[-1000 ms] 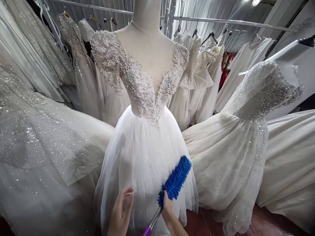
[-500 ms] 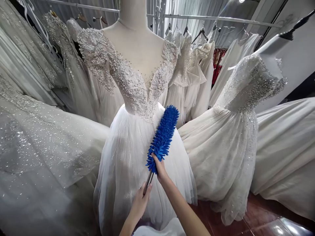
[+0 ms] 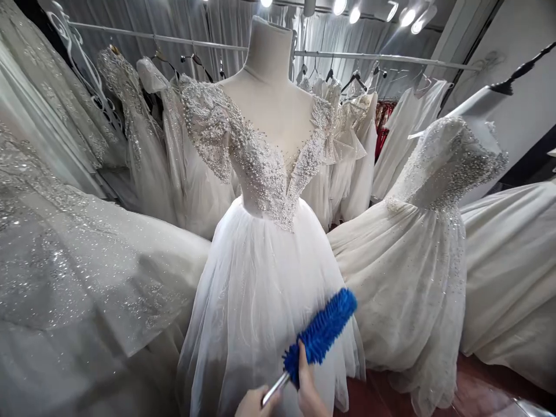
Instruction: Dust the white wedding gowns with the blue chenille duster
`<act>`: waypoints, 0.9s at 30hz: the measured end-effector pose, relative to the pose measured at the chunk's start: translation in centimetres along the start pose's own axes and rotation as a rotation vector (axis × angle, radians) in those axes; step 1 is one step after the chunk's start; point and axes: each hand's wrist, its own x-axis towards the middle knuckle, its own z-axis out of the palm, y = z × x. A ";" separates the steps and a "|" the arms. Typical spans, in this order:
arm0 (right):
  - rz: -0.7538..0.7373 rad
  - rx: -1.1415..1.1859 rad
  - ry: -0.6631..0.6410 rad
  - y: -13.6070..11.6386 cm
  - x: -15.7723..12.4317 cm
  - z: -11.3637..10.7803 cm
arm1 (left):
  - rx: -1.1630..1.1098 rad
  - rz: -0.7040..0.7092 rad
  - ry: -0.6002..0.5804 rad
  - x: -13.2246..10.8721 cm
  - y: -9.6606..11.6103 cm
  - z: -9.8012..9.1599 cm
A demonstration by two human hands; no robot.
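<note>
A white wedding dress [image 3: 264, 278] with a beaded bodice [image 3: 264, 168] stands on a mannequin [image 3: 271, 87] straight ahead. A blue chenille duster [image 3: 321, 333] lies slanted against the lower right of its tulle skirt. My right hand [image 3: 309, 388] grips the base of the blue head. My left hand [image 3: 254, 403] holds the metal handle [image 3: 274, 389] at the bottom edge of the view, only partly visible.
Glittering gowns crowd both sides: a sequinned skirt [image 3: 87, 272] at left, another mannequin's beaded dress [image 3: 417, 249] at right. More dresses hang from a rail [image 3: 391, 57] behind. Reddish floor [image 3: 478, 388] shows at lower right.
The duster swung down from near the waist to the lower right of the skirt. Both hands dropped towards the bottom edge and the view tilted up a little.
</note>
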 end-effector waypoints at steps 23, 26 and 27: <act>0.498 0.241 -0.423 5.1 -4.1 -2.5 | 0.025 0.020 -0.045 -3.5 -7.4 -4.7; 0.375 0.120 -0.446 0.3 -5.0 -1.0 | -0.060 0.011 0.102 -4.2 -4.6 -5.0; 0.289 0.092 -0.486 -1.7 -5.5 0.3 | -0.145 -0.014 0.155 -4.4 -3.4 -5.4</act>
